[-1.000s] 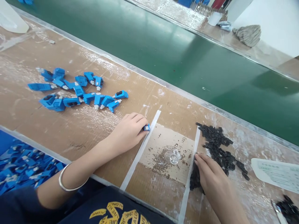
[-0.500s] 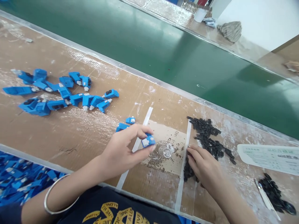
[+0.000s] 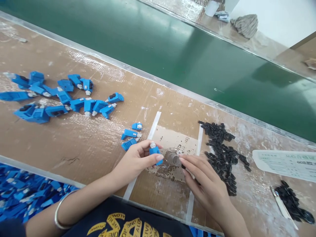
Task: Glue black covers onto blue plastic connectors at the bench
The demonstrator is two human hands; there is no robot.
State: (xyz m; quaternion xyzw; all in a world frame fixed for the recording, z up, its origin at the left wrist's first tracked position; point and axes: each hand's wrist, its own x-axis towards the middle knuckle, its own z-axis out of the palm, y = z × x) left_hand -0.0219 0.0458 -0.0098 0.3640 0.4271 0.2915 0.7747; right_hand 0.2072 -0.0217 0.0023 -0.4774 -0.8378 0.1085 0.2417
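Held between thumb and fingers of my left hand (image 3: 139, 158) is a blue plastic part (image 3: 155, 155) with a white knob on its upper end. My right hand (image 3: 204, 177) pinches a small black piece (image 3: 183, 166), mostly covered by the fingertips. Those fingertips are at the right side of a small clear round container (image 3: 174, 160), which sits on a wet-spotted beige sheet (image 3: 170, 135). Just beyond my left hand lie a few more blue parts (image 3: 129, 134). To the right of the sheet spreads a pile of small black pieces (image 3: 222, 154).
Many blue parts (image 3: 61, 97) lie in a group on the left of the table, and more fill the area (image 3: 27, 194) below its front edge. A knife (image 3: 282, 205) lies beside a second black pile (image 3: 290, 200). A printed plastic bag (image 3: 283, 163) and a green belt (image 3: 148, 49) are farther off.
My right hand has moved left from the black pile to the clear container, now with a black piece. My left hand has turned the blue part so its white knob points up.
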